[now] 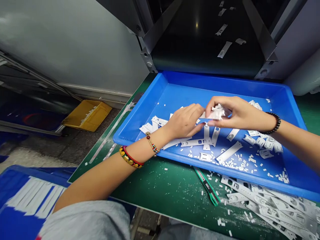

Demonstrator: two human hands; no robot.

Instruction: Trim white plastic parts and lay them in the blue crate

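My left hand [186, 120] and my right hand [241, 113] meet over the blue tray [140, 133]. The fingers of my right hand are curled around a bunch of small white plastic pieces [218, 112]. My left fingers are bent closed on a thin white plastic piece that reaches toward the right hand; the fingers hide most of it. Below them in the tray lie long white plastic strips [229, 152] with holes, shorter curved pieces [269, 144] at the right, and many tiny white scraps [240, 163].
A green-handled utility knife [207, 186] lies on the green table [160, 190]. Perforated white strips [280, 203] are heaped at front right. Behind the tray, a dark conveyor belt [200, 50] carries several white pieces. A yellow bin [87, 115] and a blue tray with white strips [32, 196] are at left.
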